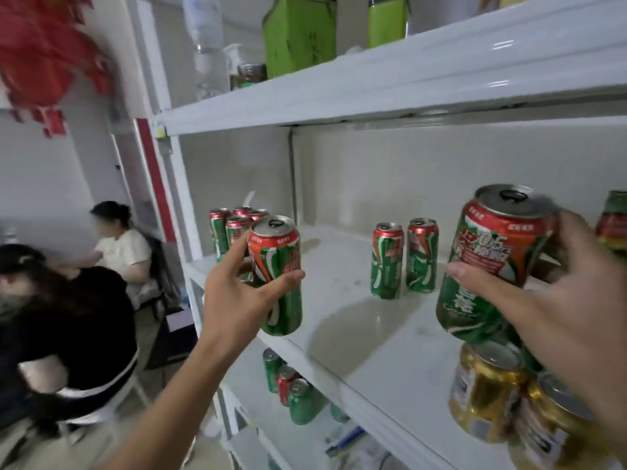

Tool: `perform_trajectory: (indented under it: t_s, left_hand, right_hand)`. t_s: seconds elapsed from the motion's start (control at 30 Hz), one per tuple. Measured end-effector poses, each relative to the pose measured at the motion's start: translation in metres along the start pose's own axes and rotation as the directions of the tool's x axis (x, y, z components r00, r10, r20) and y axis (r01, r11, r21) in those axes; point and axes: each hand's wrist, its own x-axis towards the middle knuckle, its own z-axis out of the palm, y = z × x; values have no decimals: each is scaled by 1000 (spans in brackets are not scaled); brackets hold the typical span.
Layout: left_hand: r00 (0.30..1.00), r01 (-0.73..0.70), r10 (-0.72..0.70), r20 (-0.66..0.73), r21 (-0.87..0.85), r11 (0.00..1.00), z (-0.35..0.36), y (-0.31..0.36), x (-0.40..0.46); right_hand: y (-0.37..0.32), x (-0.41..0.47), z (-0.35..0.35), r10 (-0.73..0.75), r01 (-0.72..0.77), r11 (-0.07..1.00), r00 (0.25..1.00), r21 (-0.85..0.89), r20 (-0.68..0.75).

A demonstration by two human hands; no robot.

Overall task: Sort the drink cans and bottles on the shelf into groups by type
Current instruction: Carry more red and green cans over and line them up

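The left hand grips a tall green-and-red aluminium drink can, thumb across its front and fingers curled behind, holding it upright just off the front edge of the white metal middle shelf. The right hand grasps a second green-and-red can of the same design, tilted towards the camera so its open tab shows; thumb lies across the label, the fingers wrap the far side and are partly hidden. This can is held above the shelf's right part.

Behind the left hand, a cluster of matching green-and-red cans stands at the shelf's back left corner; the hand and held can cover part of it, so the count is unclear. Two more matching cans stand upright side by side near the middle of the shelf, apart from the cluster. Another can at the right edge is cut off by the frame.

Below the right hand, gold-coloured cans appear blurred, their labels unreadable; whether they stand on the shelf or are carried against the arm cannot be told. On the lower shelf, several green and red cans are partly hidden by the shelf edge.

The upper shelf carries two bright green containers, cropped at the top, and a clear plastic bottle, blurred. To the left, two seated people are out of focus beneath a smeared red decoration.
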Motion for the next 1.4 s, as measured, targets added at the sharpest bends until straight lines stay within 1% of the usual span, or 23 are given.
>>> perform_trajectory:
  t_s: [0.17, 0.33, 0.57, 0.8, 1.0, 1.2, 1.33, 1.4]
  left_hand:
    - [999, 23, -21, -32, 73, 997, -55, -19, 2]
    - [998, 38, -34, -44, 99, 994, -88, -40, 13]
    - [999, 39, -37, -24, 87, 995, -95, -67, 39]
    - [999, 44, -41, -28, 106, 993, -91, -91, 61]
    - [998, 47, -43, -39, 126, 991, -114, -114, 82]
    - [998, 41, -45, 39, 102, 994, -134, -144, 118]
    - [995, 21, -28, 97, 77, 997, -135, -161, 141]
    - [991, 20, -26, 131, 44, 999, -130, -168, 150]
  right_hand:
    - [-14, -2, 65, 8, -10, 1000, 997, 29, 77]
    - [-16, -12, 119, 33, -38, 999, 990, 33, 139]
    - [0, -12, 169, 90, -99, 994, 980, 42, 175]
    - [21, 4, 217, 99, -101, 995, 979, 0, 176]
    - [31, 15, 257, 128, -133, 991, 967, 8, 222]
    - [32, 21, 299, 186, -190, 982, 958, -4, 218]
    - [30, 23, 320, 190, -188, 982, 970, -27, 153]
    - [31, 24, 328, 205, -207, 978, 968, -6, 142]
